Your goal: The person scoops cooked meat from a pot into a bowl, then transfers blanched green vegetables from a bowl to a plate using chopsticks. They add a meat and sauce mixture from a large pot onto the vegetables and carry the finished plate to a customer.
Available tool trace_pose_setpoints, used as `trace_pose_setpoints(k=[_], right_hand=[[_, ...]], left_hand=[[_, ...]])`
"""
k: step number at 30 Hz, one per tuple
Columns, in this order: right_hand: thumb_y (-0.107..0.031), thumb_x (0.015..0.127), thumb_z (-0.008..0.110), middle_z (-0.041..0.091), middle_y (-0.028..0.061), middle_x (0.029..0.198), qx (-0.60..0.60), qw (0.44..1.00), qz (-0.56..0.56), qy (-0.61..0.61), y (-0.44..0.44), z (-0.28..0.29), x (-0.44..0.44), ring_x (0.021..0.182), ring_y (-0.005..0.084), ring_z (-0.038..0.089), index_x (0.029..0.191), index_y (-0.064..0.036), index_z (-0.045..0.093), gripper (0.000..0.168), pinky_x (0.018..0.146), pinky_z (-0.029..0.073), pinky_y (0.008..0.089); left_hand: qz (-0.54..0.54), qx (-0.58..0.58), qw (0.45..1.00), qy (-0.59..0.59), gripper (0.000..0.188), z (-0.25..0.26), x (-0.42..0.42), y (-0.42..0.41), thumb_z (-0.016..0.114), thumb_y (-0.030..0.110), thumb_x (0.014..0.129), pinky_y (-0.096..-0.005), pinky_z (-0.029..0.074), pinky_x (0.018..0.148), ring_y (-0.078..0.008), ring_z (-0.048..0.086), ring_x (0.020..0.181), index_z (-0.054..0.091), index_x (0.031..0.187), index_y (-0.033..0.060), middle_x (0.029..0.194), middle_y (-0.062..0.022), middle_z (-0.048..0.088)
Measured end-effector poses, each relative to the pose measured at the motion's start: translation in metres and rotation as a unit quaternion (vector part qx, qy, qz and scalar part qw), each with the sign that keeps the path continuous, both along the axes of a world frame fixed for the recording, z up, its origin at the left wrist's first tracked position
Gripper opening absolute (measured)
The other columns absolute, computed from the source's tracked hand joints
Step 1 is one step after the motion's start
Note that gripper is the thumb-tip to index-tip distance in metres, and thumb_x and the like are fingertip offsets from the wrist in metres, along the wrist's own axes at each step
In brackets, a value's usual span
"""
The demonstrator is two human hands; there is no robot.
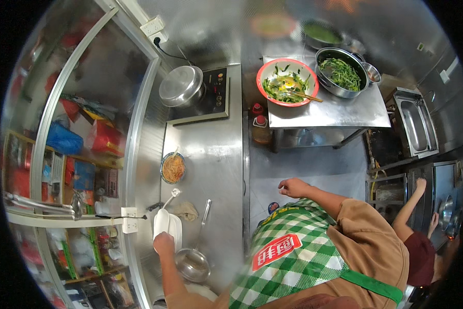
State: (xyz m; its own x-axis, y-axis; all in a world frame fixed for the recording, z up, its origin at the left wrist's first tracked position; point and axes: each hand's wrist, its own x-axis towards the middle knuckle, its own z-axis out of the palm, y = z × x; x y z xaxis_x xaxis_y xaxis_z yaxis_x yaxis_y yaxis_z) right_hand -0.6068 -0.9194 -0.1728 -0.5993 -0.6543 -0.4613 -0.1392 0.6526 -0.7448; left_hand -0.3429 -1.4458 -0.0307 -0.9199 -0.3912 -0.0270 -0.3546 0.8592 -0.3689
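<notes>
At the left counter, my left hand [164, 243] is closed around the near end of a white plastic item [162, 222]; its exact kind cannot be told. A white cord with a plug-like end [175, 192] extends beyond it, and a white tray-like piece [175, 231] lies alongside. Close to this hand rests a metal ladle or strainer [192, 264], its long handle pointing away. A beige cloth [186, 211] and a patterned bowl of noodles [173, 167] sit farther along the counter. My right hand [294, 188] hovers before my green checked apron [281, 239], fingers loosely bent, holding nothing visible.
A lidded pot [183, 87] stands on an induction cooker [218, 92]. The steel table [328, 114] bears a red-rimmed basin [260, 83] of greens with chopsticks and a pot of greens [341, 75]. A sink [414, 123] and another person's arm [407, 212] are at right.
</notes>
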Motion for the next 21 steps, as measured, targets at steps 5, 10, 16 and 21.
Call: trace_pose_setpoints(k=[5,10,16,21], right_hand=[[-0.037,0.091,0.066,0.069,0.0104,0.089,-0.177,0.931,-0.138,-0.288,-0.049,0.032,-0.022,0.077,0.0168,0.067,0.110,-0.007,0.066,0.036,0.060,0.055,0.0322],[-0.040,0.094,0.063,0.064,0.0130,0.104,-0.307,0.825,-0.160,-0.446,-0.073,0.095,-0.042,0.072,0.0182,0.065,0.132,-0.007,0.049,0.052,0.053,0.055,0.0313],[-0.014,0.092,0.056,0.062,0.0152,0.106,-0.348,0.790,-0.270,-0.427,-0.029,0.095,-0.071,0.070,0.0217,0.066,0.135,-0.002,0.042,0.048,0.045,0.059,0.0342],[-0.006,0.090,0.049,0.062,0.0141,0.106,-0.407,0.761,-0.328,-0.384,0.033,0.098,-0.102,0.074,0.0225,0.067,0.133,0.001,0.047,0.043,0.049,0.061,0.0342]], left_hand=[[-0.165,0.069,0.980,0.092,0.016,0.059,-0.090,0.097,0.067,0.015,0.075,-0.0469,0.048,0.059,-0.0325,0.060,0.063,0.057,0.065,0.0080,0.065,-0.0123,0.059],[-0.312,0.206,0.921,0.109,0.016,0.054,-0.168,0.214,0.068,0.012,0.075,-0.0446,0.046,0.059,-0.0317,0.057,0.063,0.055,0.068,0.0073,0.066,-0.0115,0.057],[-0.376,0.267,0.885,0.057,0.013,0.028,-0.215,0.318,0.070,0.015,0.077,-0.0408,0.045,0.061,-0.0256,0.059,0.069,0.059,0.079,0.0073,0.075,-0.0075,0.060],[-0.304,0.251,0.901,0.183,0.027,0.069,-0.258,0.358,0.072,0.015,0.080,-0.0356,0.048,0.068,-0.0248,0.062,0.078,0.062,0.102,0.0032,0.090,-0.0096,0.065]])
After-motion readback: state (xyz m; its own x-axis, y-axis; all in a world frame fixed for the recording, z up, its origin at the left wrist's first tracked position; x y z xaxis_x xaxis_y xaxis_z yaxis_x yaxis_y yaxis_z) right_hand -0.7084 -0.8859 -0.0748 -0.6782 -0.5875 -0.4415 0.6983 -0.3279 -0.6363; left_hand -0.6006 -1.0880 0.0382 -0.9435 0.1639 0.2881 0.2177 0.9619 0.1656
